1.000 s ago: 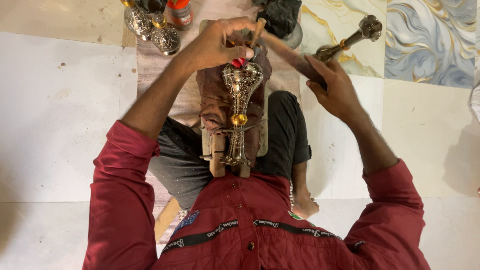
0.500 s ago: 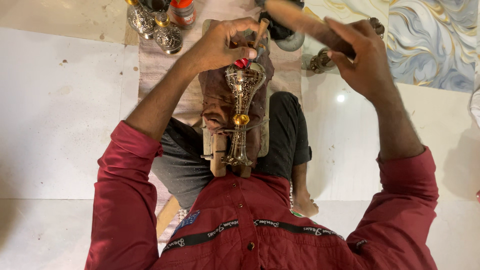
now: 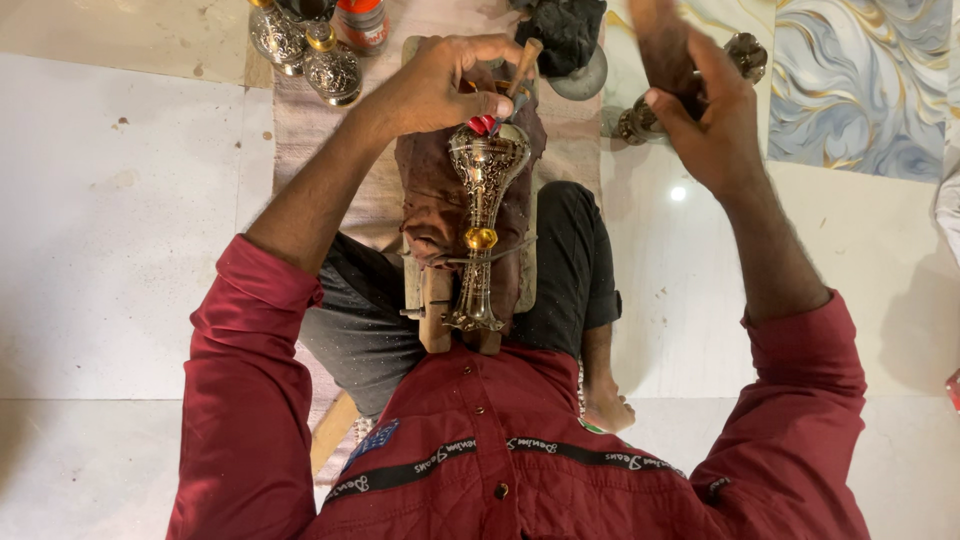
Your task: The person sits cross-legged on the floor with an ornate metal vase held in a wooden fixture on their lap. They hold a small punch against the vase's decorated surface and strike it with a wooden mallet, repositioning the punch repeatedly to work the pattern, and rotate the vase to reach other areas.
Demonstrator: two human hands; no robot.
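- Pale tile floor [image 3: 120,220] runs under us, white and lightly speckled; a beige strip of cloth or mat [image 3: 330,160] lies along the middle toward the top.
- Top right, we see marbled tiles [image 3: 860,90] with blue and gold swirls.
- We sit on the floor in a red shirt, legs folded, bare foot [image 3: 608,408] on the tile at right.
- On our lap sits a wooden block [image 3: 432,310] wrapped in brown cloth [image 3: 425,200]; a silver engraved vase [image 3: 483,200] with an amber stone lies along it, its base toward us.
- Our left hand [image 3: 440,85] is closed around a small wooden-handled tool [image 3: 524,62], tip set at the vase's bulb.
- Our right hand [image 3: 705,110] is raised, gripping a wooden handle [image 3: 655,40]; it is blurred and its head is out of frame.
- Behind the right hand a metal stem piece [image 3: 640,122] lies on the floor.
- Top left edge: two small silver pots [image 3: 305,50] and a red-capped bottle [image 3: 360,22], close together.
- Dark cloth [image 3: 565,30] over a grey round stone sits at top centre.
- Open floor lies wide at left and right of us.
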